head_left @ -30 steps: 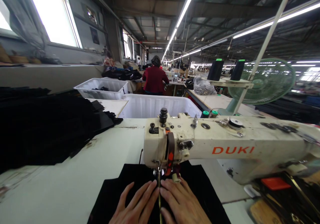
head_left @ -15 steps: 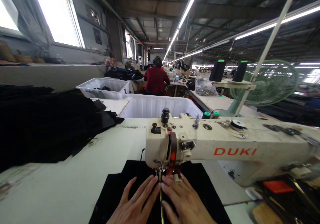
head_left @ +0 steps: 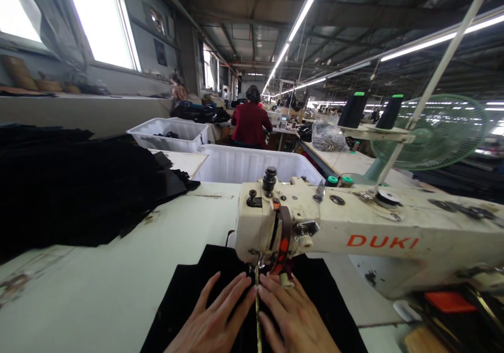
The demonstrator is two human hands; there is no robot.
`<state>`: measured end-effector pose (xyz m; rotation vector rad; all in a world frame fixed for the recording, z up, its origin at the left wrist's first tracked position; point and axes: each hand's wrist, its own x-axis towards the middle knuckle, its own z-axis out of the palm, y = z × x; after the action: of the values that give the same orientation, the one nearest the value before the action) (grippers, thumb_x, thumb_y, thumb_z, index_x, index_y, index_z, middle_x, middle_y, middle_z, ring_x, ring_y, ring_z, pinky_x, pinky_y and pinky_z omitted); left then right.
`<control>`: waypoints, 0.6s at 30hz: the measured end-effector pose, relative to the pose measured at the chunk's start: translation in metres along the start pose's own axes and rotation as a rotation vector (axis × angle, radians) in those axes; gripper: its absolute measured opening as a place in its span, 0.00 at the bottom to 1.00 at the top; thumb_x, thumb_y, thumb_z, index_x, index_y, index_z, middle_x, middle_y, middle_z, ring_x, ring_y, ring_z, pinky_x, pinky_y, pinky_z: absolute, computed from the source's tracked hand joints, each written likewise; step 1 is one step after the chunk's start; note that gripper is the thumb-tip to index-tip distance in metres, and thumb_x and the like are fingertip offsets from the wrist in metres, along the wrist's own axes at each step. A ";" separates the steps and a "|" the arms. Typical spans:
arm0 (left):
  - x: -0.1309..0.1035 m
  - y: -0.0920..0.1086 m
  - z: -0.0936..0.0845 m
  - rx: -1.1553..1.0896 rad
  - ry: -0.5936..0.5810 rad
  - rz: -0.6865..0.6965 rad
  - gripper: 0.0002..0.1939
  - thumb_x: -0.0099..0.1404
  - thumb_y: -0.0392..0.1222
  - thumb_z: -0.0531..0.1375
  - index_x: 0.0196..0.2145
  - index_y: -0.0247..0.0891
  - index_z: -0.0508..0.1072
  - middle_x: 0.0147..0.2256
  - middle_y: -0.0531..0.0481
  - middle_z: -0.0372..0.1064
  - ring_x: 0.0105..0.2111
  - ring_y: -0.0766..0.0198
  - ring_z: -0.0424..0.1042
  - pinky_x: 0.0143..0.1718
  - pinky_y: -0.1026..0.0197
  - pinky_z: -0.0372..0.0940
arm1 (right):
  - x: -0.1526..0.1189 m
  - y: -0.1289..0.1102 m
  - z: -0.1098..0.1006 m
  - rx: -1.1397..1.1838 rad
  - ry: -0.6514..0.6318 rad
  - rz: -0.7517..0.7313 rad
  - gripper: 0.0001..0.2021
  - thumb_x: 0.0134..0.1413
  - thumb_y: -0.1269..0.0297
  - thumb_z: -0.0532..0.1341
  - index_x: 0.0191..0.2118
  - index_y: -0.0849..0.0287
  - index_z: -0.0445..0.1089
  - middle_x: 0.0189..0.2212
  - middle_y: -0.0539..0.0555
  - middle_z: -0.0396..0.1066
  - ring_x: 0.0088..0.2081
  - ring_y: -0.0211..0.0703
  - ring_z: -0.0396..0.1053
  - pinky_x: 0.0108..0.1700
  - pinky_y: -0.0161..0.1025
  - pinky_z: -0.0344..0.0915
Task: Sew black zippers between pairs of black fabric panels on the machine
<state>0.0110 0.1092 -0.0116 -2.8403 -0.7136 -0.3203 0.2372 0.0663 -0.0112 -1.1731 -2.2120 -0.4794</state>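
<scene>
A black fabric piece [head_left: 185, 290] lies under the head of a cream sewing machine [head_left: 307, 216] marked DUKI. Down its middle runs a narrow gold strip [head_left: 258, 311], which looks like zipper teeth, leading up to the presser foot [head_left: 255, 269]. My left hand [head_left: 220, 311] rests flat on the fabric left of the strip, fingers spread. On the other side, my right hand [head_left: 289, 311] also lies flat, fingers stretched out toward the needle area. Both hands have fingertips just in front of the foot, close beside the strip. The needle tip is hard to make out.
A big black fabric pile [head_left: 86, 190] covers the table's left side. Behind the machine stand white plastic bins [head_left: 252, 164]. Thread cones [head_left: 352, 110] and a green fan [head_left: 429, 132] are at the right. Farther off, a person in a red top [head_left: 251, 124] faces away.
The whole view has shifted a little, so the machine and hands appear slightly farther right. Both hands stay flat on the fabric beside the gold strip.
</scene>
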 end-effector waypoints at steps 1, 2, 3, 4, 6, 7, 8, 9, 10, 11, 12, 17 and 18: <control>-0.001 0.000 0.001 0.002 0.001 -0.008 0.43 0.55 0.21 0.49 0.68 0.35 0.52 0.64 0.39 0.56 0.65 0.53 0.55 0.60 0.37 0.55 | 0.001 0.000 -0.001 0.000 0.011 0.004 0.15 0.72 0.62 0.50 0.52 0.60 0.71 0.50 0.53 0.75 0.50 0.44 0.74 0.57 0.43 0.68; -0.001 0.001 0.002 -0.002 -0.004 -0.014 0.44 0.54 0.20 0.49 0.68 0.35 0.51 0.64 0.40 0.56 0.65 0.53 0.54 0.60 0.38 0.54 | 0.002 -0.001 -0.002 0.000 0.019 0.005 0.16 0.72 0.62 0.49 0.52 0.60 0.71 0.49 0.53 0.75 0.49 0.43 0.75 0.57 0.42 0.68; -0.002 0.001 0.001 -0.009 -0.007 -0.017 0.44 0.54 0.20 0.48 0.69 0.36 0.50 0.65 0.41 0.56 0.65 0.54 0.54 0.60 0.38 0.53 | 0.004 -0.001 -0.004 0.000 0.024 0.006 0.16 0.72 0.62 0.49 0.52 0.60 0.71 0.49 0.52 0.75 0.49 0.42 0.75 0.57 0.42 0.68; -0.002 0.001 0.001 -0.018 -0.011 -0.020 0.44 0.54 0.20 0.48 0.69 0.36 0.49 0.65 0.41 0.55 0.65 0.55 0.53 0.61 0.39 0.53 | 0.004 -0.001 -0.005 -0.002 0.028 0.006 0.16 0.73 0.62 0.49 0.52 0.60 0.72 0.49 0.52 0.76 0.48 0.42 0.75 0.57 0.41 0.68; -0.001 0.002 -0.003 -0.031 -0.020 -0.018 0.44 0.55 0.20 0.48 0.69 0.37 0.49 0.65 0.42 0.55 0.66 0.56 0.53 0.61 0.40 0.53 | 0.005 -0.001 -0.006 -0.005 0.035 -0.001 0.16 0.72 0.62 0.49 0.51 0.60 0.72 0.48 0.52 0.76 0.48 0.42 0.75 0.56 0.40 0.68; -0.001 0.002 -0.005 -0.031 -0.023 -0.016 0.43 0.56 0.21 0.48 0.69 0.37 0.50 0.65 0.42 0.55 0.66 0.56 0.53 0.61 0.40 0.53 | 0.005 0.000 -0.006 -0.005 0.038 -0.004 0.16 0.72 0.62 0.50 0.51 0.60 0.72 0.48 0.52 0.76 0.47 0.42 0.76 0.56 0.40 0.68; 0.000 0.002 -0.006 -0.032 -0.030 -0.012 0.42 0.57 0.21 0.48 0.69 0.37 0.50 0.65 0.41 0.56 0.65 0.56 0.53 0.61 0.40 0.54 | 0.005 0.000 -0.006 -0.002 0.042 -0.007 0.15 0.72 0.62 0.50 0.51 0.60 0.72 0.48 0.53 0.76 0.47 0.42 0.76 0.56 0.40 0.68; 0.000 0.001 -0.008 -0.039 -0.037 -0.009 0.41 0.58 0.22 0.49 0.69 0.37 0.50 0.65 0.41 0.55 0.65 0.55 0.53 0.60 0.40 0.54 | 0.004 0.001 -0.006 0.002 0.047 -0.009 0.15 0.71 0.62 0.51 0.51 0.60 0.72 0.48 0.53 0.76 0.47 0.42 0.76 0.56 0.40 0.68; 0.000 0.001 -0.009 -0.054 -0.042 -0.009 0.41 0.58 0.23 0.49 0.69 0.37 0.50 0.65 0.41 0.55 0.65 0.54 0.53 0.60 0.39 0.54 | 0.004 0.001 -0.006 0.009 0.050 -0.008 0.15 0.71 0.62 0.51 0.51 0.61 0.72 0.48 0.53 0.76 0.47 0.42 0.76 0.56 0.41 0.68; 0.001 0.001 -0.010 -0.075 -0.039 -0.014 0.41 0.59 0.24 0.50 0.69 0.38 0.49 0.65 0.41 0.54 0.66 0.54 0.53 0.61 0.38 0.54 | 0.004 0.001 -0.006 0.018 0.051 -0.007 0.14 0.71 0.63 0.52 0.52 0.60 0.72 0.48 0.53 0.76 0.47 0.42 0.76 0.57 0.41 0.68; 0.001 0.001 -0.011 -0.103 -0.035 -0.020 0.42 0.59 0.24 0.51 0.70 0.39 0.47 0.66 0.41 0.53 0.66 0.53 0.52 0.61 0.38 0.52 | 0.004 0.001 -0.006 0.026 0.049 -0.004 0.14 0.70 0.63 0.52 0.52 0.60 0.71 0.48 0.53 0.76 0.47 0.42 0.76 0.57 0.41 0.68; 0.000 0.005 -0.017 -0.226 -0.009 -0.090 0.44 0.64 0.41 0.63 0.71 0.43 0.44 0.67 0.41 0.50 0.66 0.46 0.51 0.65 0.38 0.45 | 0.006 0.003 -0.008 0.081 -0.022 0.003 0.15 0.70 0.66 0.51 0.55 0.60 0.70 0.50 0.55 0.75 0.49 0.44 0.75 0.59 0.46 0.66; 0.001 0.006 -0.018 -0.232 -0.012 -0.105 0.45 0.64 0.47 0.65 0.71 0.42 0.45 0.67 0.40 0.50 0.66 0.45 0.51 0.65 0.38 0.45 | 0.006 0.003 -0.008 0.098 -0.046 0.015 0.15 0.70 0.66 0.51 0.55 0.60 0.69 0.51 0.55 0.74 0.50 0.44 0.74 0.60 0.48 0.65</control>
<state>0.0115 0.0998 0.0051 -3.0286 -0.8838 -0.4289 0.2396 0.0673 -0.0007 -1.1583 -2.2372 -0.3369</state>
